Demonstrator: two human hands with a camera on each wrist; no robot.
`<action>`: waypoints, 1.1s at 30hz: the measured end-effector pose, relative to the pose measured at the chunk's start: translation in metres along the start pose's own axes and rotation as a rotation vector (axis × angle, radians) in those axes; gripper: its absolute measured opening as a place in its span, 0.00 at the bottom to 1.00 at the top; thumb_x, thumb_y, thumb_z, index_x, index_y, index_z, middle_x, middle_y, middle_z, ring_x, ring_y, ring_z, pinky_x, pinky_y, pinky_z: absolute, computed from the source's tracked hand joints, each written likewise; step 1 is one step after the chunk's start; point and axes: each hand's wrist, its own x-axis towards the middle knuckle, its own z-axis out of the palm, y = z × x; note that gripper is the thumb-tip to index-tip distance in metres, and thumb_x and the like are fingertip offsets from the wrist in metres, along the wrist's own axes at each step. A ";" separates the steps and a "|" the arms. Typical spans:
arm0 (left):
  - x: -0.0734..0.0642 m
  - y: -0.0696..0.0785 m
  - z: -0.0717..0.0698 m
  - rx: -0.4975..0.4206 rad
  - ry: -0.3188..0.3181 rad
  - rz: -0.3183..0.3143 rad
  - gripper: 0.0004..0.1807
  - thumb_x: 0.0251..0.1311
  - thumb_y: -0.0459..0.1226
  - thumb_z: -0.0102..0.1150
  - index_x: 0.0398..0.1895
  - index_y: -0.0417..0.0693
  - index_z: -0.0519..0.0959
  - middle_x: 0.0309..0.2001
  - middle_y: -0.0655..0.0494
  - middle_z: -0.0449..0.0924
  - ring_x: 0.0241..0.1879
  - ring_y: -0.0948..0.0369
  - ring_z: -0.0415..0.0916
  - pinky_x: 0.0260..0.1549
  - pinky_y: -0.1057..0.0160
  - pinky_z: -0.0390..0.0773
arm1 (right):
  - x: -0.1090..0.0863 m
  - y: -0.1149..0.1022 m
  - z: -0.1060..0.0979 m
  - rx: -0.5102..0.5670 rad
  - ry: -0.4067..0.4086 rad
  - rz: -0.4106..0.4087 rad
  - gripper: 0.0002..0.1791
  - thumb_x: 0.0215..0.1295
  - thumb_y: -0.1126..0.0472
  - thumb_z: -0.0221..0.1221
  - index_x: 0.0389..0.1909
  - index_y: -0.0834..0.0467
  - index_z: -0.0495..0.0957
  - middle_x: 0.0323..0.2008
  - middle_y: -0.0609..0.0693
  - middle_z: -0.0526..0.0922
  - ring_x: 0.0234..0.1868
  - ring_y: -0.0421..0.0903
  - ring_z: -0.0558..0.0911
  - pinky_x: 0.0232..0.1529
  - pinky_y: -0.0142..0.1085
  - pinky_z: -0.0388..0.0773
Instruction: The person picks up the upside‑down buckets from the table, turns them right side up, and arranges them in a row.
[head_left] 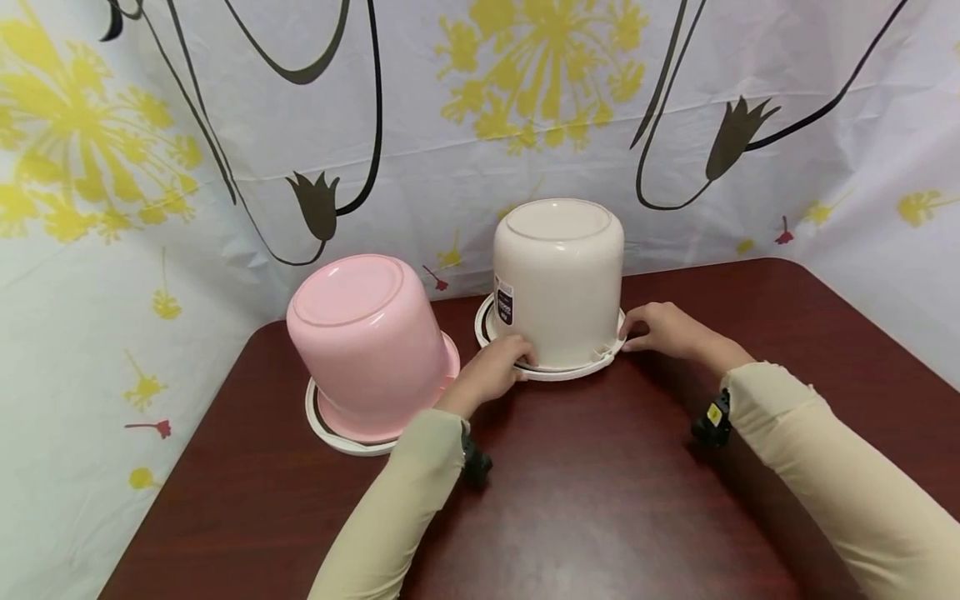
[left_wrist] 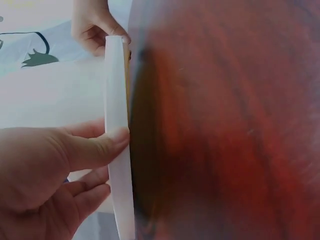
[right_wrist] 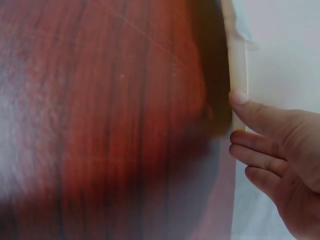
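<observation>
A cream bucket (head_left: 558, 283) stands upside down toward the back of the table, its rim and white handle ring at the bottom. My left hand (head_left: 495, 367) grips the rim at its front left, with the thumb (left_wrist: 119, 137) pressed on the edge in the left wrist view. On the right side my right hand (head_left: 663, 332) pinches the same rim between thumb (right_wrist: 242, 98) and fingers. Left of it, a pink bucket (head_left: 367, 350) is also turned bottom up and leans a little, its white handle (head_left: 348, 447) around the base. Neither hand touches the pink one.
The dark red wooden table (head_left: 600, 500) has its back edge close behind both buckets. A white cloth (head_left: 420, 100) with yellow and brown flower prints hangs behind the table and down its left side. A label (head_left: 505, 302) is stuck on the cream bucket.
</observation>
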 end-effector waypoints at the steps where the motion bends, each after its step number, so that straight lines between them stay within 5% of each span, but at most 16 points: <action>1: 0.001 0.001 -0.003 -0.009 0.003 0.018 0.10 0.45 0.24 0.62 0.32 0.40 0.77 0.34 0.50 0.75 0.39 0.55 0.72 0.44 0.63 0.69 | -0.001 0.000 -0.002 0.000 0.004 0.003 0.06 0.51 0.61 0.67 0.30 0.54 0.80 0.31 0.46 0.81 0.36 0.48 0.77 0.38 0.43 0.72; 10: 0.008 0.006 -0.025 -0.023 0.024 0.150 0.10 0.46 0.21 0.58 0.32 0.38 0.74 0.34 0.47 0.73 0.38 0.54 0.71 0.45 0.62 0.68 | -0.012 0.001 -0.014 0.035 0.059 -0.018 0.05 0.54 0.61 0.65 0.32 0.53 0.80 0.34 0.47 0.82 0.41 0.51 0.77 0.41 0.45 0.71; 26: 0.019 0.035 -0.064 -0.081 -0.068 0.168 0.09 0.55 0.26 0.57 0.37 0.42 0.70 0.36 0.51 0.69 0.41 0.57 0.66 0.44 0.67 0.66 | -0.038 -0.002 -0.040 0.052 0.206 -0.044 0.06 0.59 0.57 0.61 0.36 0.52 0.79 0.36 0.45 0.82 0.38 0.41 0.77 0.37 0.36 0.71; 33: 0.023 0.045 -0.076 -0.229 -0.113 0.195 0.10 0.58 0.30 0.56 0.41 0.40 0.68 0.37 0.50 0.68 0.41 0.58 0.66 0.42 0.70 0.66 | -0.048 -0.011 -0.056 0.056 0.276 -0.032 0.05 0.60 0.60 0.60 0.38 0.53 0.77 0.35 0.47 0.83 0.37 0.38 0.78 0.35 0.30 0.72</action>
